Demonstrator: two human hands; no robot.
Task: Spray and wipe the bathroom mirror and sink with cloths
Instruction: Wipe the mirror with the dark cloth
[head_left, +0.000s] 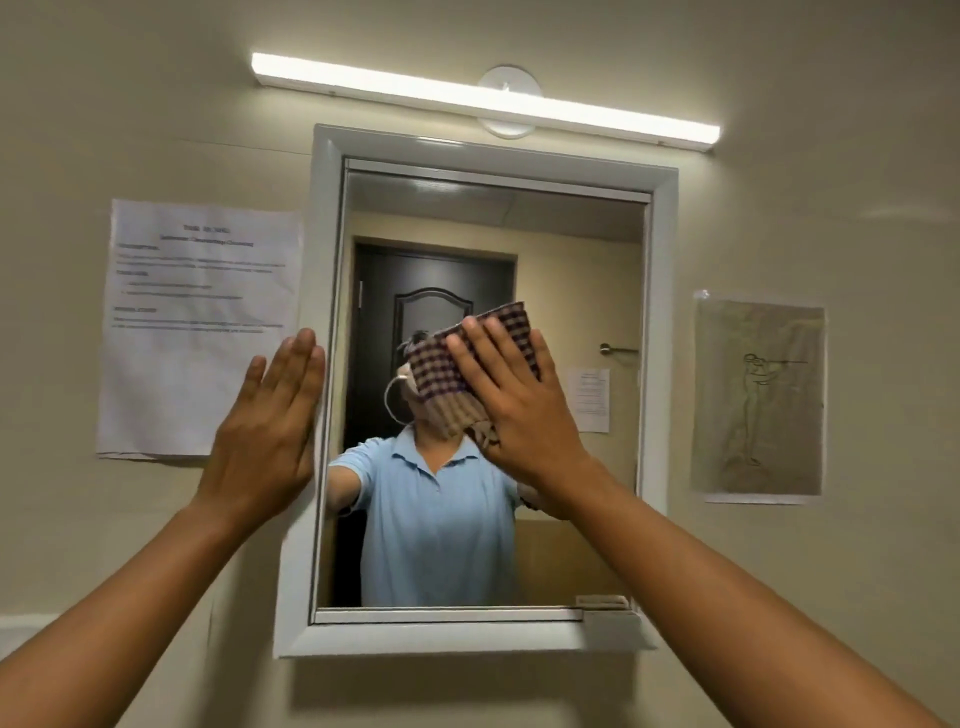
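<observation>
The right hand (514, 400) lay flat on the mirror (571, 291), fingers straight and together, pressing a checked cloth (441, 379) against the glass near the middle of the pane. The cloth showed to the left of and above the fingers, bunched under the palm, so the hand carried it by pressure and not by any pinch that could be seen. The left hand (270, 415) was likewise spread flat, fingers straight, resting on the left upright of the white mirror frame (467, 636) and partly on the wall beside it, holding nothing (it looked like a brace for balance). The mirror stood taller than it was wide, and the cloth sat at roughly mid-height, so unwiped glass probably lay both above and below along that long axis, with the lower half nearer the wrist. The right hand was the one on the pane and the obvious one for the next stroke. A printed sheet (197, 327) hung left of the frame and a sketch in a sleeve (758, 400) right of it. The sink and any spray bottle were out of view.
</observation>
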